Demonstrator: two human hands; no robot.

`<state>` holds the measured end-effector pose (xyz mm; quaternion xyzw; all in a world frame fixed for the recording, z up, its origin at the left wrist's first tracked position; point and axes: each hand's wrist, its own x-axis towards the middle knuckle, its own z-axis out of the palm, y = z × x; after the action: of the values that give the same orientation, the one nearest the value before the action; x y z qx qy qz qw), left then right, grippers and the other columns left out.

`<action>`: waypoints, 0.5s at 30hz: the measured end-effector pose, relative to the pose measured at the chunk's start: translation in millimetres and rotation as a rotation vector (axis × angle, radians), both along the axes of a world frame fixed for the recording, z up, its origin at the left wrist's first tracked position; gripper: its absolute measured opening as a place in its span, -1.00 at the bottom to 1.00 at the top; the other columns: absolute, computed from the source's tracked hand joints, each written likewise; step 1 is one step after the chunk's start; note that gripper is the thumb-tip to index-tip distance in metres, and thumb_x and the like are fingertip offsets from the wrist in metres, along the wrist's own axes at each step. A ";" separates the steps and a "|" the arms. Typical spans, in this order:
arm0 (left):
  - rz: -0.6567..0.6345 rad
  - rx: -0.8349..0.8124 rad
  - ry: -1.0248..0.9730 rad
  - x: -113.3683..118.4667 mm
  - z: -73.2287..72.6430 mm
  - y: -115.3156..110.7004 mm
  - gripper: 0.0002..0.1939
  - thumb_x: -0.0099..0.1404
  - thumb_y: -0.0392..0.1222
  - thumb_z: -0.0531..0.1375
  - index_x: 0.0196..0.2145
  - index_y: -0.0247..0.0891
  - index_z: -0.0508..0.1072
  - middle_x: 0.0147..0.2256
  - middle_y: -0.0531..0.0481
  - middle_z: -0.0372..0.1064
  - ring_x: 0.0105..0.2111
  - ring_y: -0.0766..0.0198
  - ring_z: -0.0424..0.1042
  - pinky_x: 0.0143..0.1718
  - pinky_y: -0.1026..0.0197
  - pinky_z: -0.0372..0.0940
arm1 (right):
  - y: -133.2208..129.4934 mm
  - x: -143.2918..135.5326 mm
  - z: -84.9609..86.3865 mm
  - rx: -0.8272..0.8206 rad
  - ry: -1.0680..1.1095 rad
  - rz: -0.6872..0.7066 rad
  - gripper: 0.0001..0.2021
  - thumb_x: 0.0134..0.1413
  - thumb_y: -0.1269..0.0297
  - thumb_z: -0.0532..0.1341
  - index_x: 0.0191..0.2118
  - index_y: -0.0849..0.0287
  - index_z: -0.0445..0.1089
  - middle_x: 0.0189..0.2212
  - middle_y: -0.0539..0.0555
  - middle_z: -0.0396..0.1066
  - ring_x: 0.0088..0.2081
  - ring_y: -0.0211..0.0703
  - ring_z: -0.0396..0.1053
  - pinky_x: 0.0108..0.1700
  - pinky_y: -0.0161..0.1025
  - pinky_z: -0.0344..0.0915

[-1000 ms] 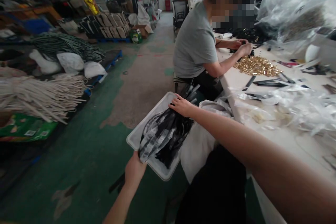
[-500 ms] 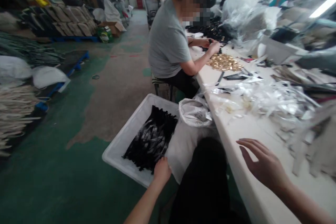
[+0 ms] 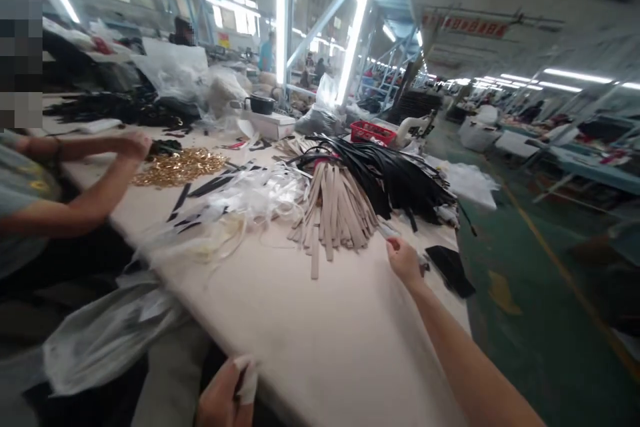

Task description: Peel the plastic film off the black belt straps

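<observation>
Two hands at work height, both curled. On the left hand (image 3: 223,395), just beside the near edge of the worktop (image 3: 345,327), fingers bent against a white scrap (image 3: 247,379); impossible to tell whether gripped or wrapped on. On the right hand (image 3: 405,261), above the worktop, fingertips drawn together; grasp or empty pinch, impossible to tell. Just beyond, fanned beige strips (image 3: 333,213), with black strips (image 3: 395,170) heaped behind and to the right. Near the right hand, a flat black piece (image 3: 449,270). To the left, clear plastic scraps (image 3: 265,190), then gold pieces (image 3: 187,165) near a seated person's forearms (image 3: 95,210). Behind, a red basket (image 3: 373,131). Far off, a banner (image 3: 465,25) with red characters, too small to read.
</observation>
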<state>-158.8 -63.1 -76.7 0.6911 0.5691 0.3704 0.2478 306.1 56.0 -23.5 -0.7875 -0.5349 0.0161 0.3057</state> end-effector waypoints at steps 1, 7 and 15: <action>-0.073 0.002 0.008 27.1 15.5 14.3 -0.81 0.33 -0.08 0.05 -0.28 0.01 0.47 -0.30 -0.03 0.52 -0.24 0.05 0.50 -0.17 0.05 0.41 | 20.3 16.8 6.3 -0.011 0.006 -0.018 -0.72 0.29 0.22 0.11 -0.09 0.28 0.47 -0.22 0.20 0.55 -0.19 -0.03 0.51 -0.06 -0.06 0.41; -0.205 0.005 0.195 151.7 49.5 95.0 -0.79 0.38 -0.14 0.00 -0.30 -0.14 0.42 -0.42 -0.03 0.41 -0.38 0.14 0.42 -0.30 0.16 0.29 | 136.5 63.9 29.7 -0.122 0.055 -0.042 -0.71 0.29 0.14 0.22 0.00 0.23 0.41 -0.04 0.13 0.45 -0.05 -0.06 0.44 0.01 0.02 0.39; -0.216 -0.063 0.317 168.5 23.7 116.9 -0.60 0.08 -0.47 0.00 -0.19 -0.14 0.39 -0.27 -0.03 0.40 -0.21 0.11 0.42 -0.22 0.18 0.24 | 161.7 47.6 31.7 -0.061 0.213 -0.039 -0.73 0.28 0.18 0.23 -0.02 0.25 0.41 -0.06 0.13 0.45 -0.07 -0.06 0.45 0.00 0.02 0.40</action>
<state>9.7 53.8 -53.0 0.7897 0.5349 0.2101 0.2149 353.7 217.7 8.2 -0.8005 -0.4831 0.1100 0.3372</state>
